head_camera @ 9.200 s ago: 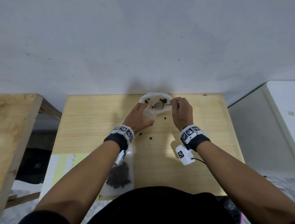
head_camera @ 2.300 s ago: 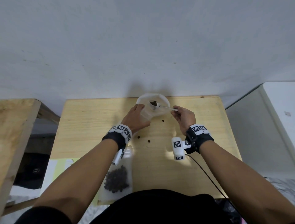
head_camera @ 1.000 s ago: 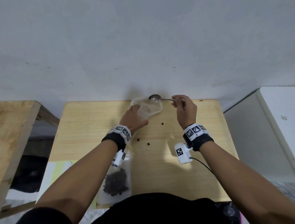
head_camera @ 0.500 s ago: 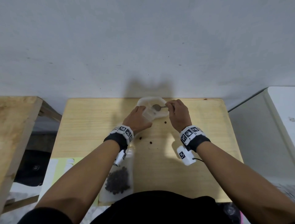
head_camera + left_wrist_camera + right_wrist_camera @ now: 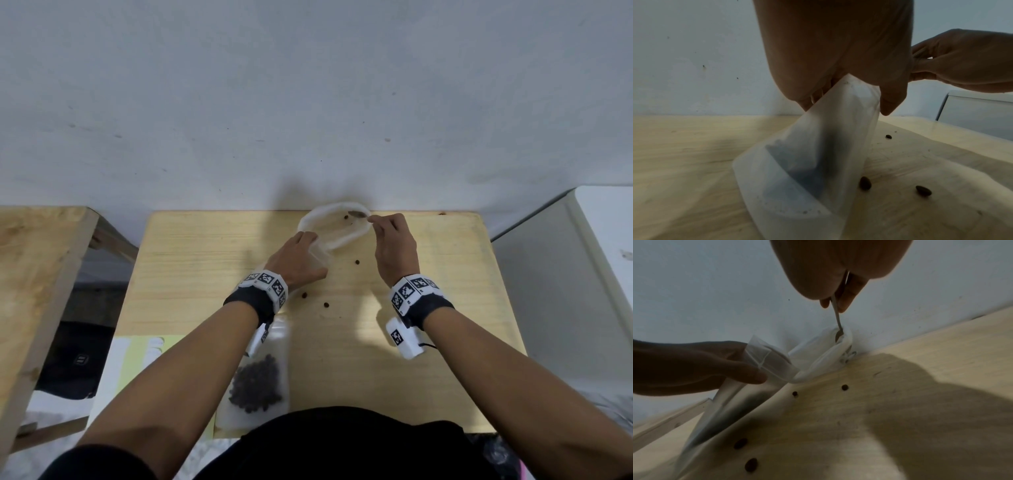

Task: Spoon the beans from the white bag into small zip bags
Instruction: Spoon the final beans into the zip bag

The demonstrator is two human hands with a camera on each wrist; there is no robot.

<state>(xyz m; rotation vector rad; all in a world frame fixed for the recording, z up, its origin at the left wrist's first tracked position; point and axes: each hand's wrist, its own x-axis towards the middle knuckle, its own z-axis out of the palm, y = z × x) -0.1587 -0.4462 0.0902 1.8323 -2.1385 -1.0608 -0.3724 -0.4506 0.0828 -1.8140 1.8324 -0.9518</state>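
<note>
The white bag [image 5: 310, 224] lies open at the table's far edge, with a few beans inside. My right hand [image 5: 376, 222] pinches the handle of a metal spoon [image 5: 837, 317], and the spoon's bowl [image 5: 358, 214] dips into the bag's far right side. My left hand [image 5: 317, 255] holds a small frosted zip bag [image 5: 818, 154] upright beside the white bag's near rim, its mouth [image 5: 766, 358] open. A dark mass shows low inside it. Three loose beans [image 5: 357, 262] lie on the wood between my hands.
A filled zip bag of beans [image 5: 260, 380] lies at the wooden table's [image 5: 428, 260] front edge under my left forearm. A yellow and white sheet [image 5: 137, 356] sits front left. A wooden bench [image 5: 37, 260] stands left, a white cabinet [image 5: 582, 260] right, the wall close behind.
Half a second ago the spoon was at the small zip bag's mouth; my right hand has carried it back into the far right of the white bag. My left hand still holds the zip bag.
</note>
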